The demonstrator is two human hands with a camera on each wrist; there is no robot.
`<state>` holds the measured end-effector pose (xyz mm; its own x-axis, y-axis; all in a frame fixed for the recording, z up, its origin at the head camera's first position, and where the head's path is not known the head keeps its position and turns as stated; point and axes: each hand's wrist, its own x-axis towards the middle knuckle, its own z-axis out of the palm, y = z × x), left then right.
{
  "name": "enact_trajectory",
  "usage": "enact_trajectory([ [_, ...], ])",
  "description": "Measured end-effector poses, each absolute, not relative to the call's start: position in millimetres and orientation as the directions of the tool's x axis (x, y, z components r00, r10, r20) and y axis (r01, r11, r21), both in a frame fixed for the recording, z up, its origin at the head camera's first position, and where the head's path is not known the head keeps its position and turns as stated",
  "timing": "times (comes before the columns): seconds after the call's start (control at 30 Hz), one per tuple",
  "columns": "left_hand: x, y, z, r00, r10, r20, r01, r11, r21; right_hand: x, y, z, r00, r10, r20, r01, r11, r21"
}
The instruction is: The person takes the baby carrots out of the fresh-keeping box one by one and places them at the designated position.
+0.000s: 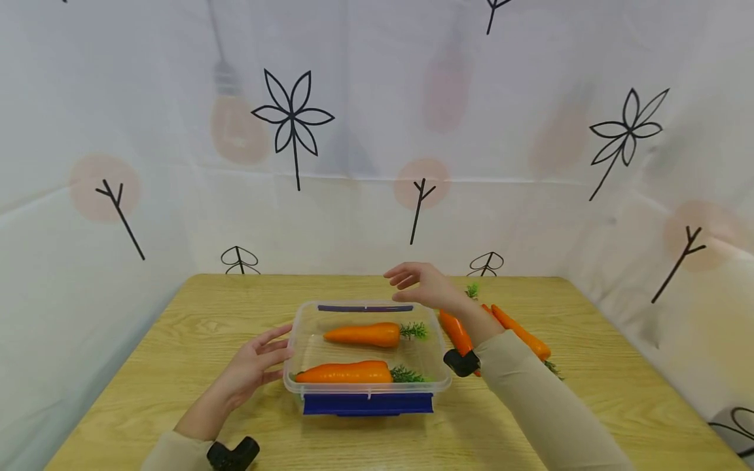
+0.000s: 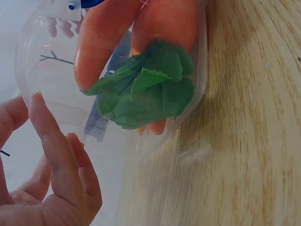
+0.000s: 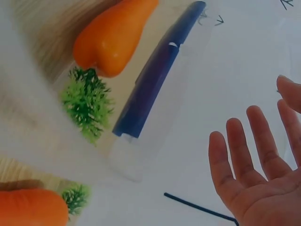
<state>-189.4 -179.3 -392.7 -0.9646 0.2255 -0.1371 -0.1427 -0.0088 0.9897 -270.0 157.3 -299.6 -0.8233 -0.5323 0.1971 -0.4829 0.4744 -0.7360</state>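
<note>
A clear plastic box [image 1: 365,386] with blue latches stands in the middle of the wooden table. Inside lie an orange carrot [image 1: 365,334] towards the back and another carrot [image 1: 347,372] near the front, both with green tops. Through the box wall, the left wrist view shows a crumpled green leaf [image 2: 146,94]. My left hand [image 1: 253,365] is at the box's left side, fingers loosely bent, fingertips at the rim. Raised over the back right corner, my right hand [image 1: 425,285] has its fingers spread and holds nothing; its palm [image 3: 268,202] shows in the right wrist view.
Right of the box, partly behind my right forearm, lie more carrots, one close to the wall of the box [image 1: 455,330] and another carrot [image 1: 523,333] farther right. The wooden table [image 1: 206,320] ends at a patterned white cloth [image 1: 365,216] behind.
</note>
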Motion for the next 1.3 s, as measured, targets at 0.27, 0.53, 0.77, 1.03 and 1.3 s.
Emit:
enact_trajectory([
  [0.27,-189.3,-179.0,-392.3,-0.965,0.22,-0.14,-0.147,-0.014,0.989,-275.6,140.8,-300.8,-0.796,-0.589,0.143,-0.484,0.475,-0.735],
  [0.53,-189.2,-180.0,-392.2,-0.966,0.221,-0.136,-0.142,-0.011,0.99,-275.9,127.3,-308.8,-0.759,-0.65,0.027,-0.426,0.465,-0.776],
  [0.77,-188.0,-179.7,-392.3,-0.969,0.218,-0.114,-0.119,-0.009,0.993,-279.0,120.5,-323.7,-0.712,-0.697,-0.084,-0.406,0.506,-0.761],
  [1.03,-190.2,-180.5,-395.4,-0.966,0.226,-0.124,-0.128,-0.005,0.992,-281.0,116.3,-337.0,-0.64,-0.741,-0.205,-0.458,0.581,-0.672],
  [1.3,-190.2,-181.1,-395.4,-0.965,0.232,-0.122,-0.126,-0.004,0.992,-279.5,108.9,-347.7,-0.623,-0.696,-0.357,-0.405,0.677,-0.614],
])
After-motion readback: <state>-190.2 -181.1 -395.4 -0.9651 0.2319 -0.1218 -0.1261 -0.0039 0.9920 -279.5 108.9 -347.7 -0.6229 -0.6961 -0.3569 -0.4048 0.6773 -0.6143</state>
